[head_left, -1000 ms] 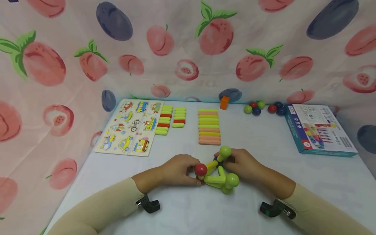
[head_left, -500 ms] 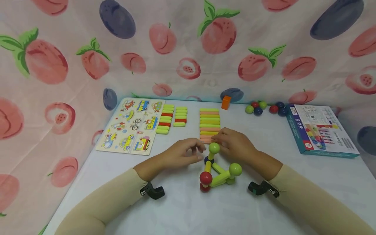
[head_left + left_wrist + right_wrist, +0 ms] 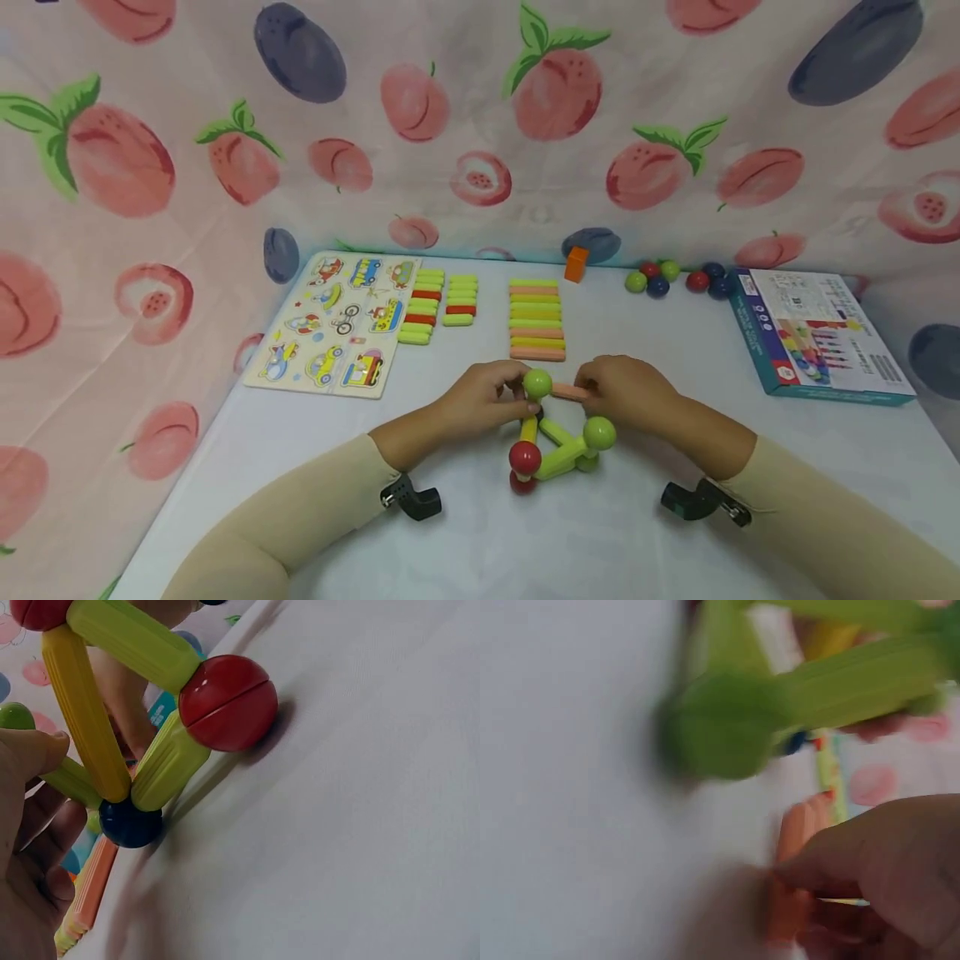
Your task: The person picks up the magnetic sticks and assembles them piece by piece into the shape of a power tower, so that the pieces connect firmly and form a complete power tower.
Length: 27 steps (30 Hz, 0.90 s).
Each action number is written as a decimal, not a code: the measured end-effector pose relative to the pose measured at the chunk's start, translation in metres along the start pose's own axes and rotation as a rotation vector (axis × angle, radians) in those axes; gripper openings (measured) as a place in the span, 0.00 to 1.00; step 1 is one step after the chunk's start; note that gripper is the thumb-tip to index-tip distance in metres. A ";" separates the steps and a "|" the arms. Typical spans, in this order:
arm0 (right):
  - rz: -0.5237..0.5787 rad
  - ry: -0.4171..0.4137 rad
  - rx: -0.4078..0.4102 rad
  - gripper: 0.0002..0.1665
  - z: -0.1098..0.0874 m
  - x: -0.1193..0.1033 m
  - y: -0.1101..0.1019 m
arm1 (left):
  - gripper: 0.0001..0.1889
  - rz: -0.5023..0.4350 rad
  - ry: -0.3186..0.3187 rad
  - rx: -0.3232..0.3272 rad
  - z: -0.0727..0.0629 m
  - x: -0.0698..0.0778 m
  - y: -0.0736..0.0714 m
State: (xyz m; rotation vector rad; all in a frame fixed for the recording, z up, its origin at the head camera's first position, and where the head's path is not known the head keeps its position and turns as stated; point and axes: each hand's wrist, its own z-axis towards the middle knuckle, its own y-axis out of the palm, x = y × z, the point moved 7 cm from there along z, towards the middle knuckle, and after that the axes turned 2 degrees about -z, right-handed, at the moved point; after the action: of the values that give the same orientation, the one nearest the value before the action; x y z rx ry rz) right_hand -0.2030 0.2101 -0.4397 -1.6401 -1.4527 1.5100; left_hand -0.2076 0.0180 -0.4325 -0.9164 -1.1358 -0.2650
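The toy frame (image 3: 558,462) of sticks and balls stands on the white-covered bench (image 3: 465,542), just below the middle of the head view. The person's left hand (image 3: 476,400) has thumb and fingers curled in at the frame's far corner, pinching the green stick (image 3: 73,780) that carries a green ball (image 3: 537,383). At the foot of that corner sits a blue ball (image 3: 131,823), with a yellow stick (image 3: 86,712) running into it. The nearest corner has a red ball (image 3: 525,457) set above a second one.

The right hand (image 3: 630,392), right of centre, pinches an orange stick (image 3: 567,392) between thumb and fingers, its other end towards the far corner. The right wrist view is blurred, so whether that end touches the frame is hard to tell.

Above the hands lies a row of coloured sticks (image 3: 536,320). A picture board (image 3: 307,346) lies to the left, an orange block (image 3: 576,264) and loose balls (image 3: 657,287) towards the upper right, and a flat box (image 3: 828,333) at the right
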 end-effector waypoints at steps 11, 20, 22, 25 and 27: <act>0.758 -0.167 -0.374 0.18 -0.023 0.005 0.012 | 0.12 -0.005 0.014 0.011 0.000 0.001 -0.002; 0.741 -0.237 -0.401 0.15 -0.023 -0.011 0.017 | 0.11 -0.039 0.031 0.016 -0.002 -0.001 0.002; 0.731 -0.241 -0.396 0.15 -0.023 -0.011 0.018 | 0.12 -0.034 0.034 0.008 -0.002 -0.001 0.002; 0.687 -0.230 -0.365 0.15 -0.026 -0.006 0.017 | 0.12 -0.023 0.030 -0.018 -0.001 -0.003 0.003; 0.604 -0.223 -0.337 0.16 -0.031 0.000 0.016 | 0.12 -0.004 0.018 -0.053 -0.001 -0.005 0.004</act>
State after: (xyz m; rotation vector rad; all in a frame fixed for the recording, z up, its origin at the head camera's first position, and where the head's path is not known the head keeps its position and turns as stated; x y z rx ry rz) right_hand -0.1684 0.2142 -0.4451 -2.3294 -1.4600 1.8882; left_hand -0.2064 0.0185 -0.4389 -0.9565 -1.1189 -0.3069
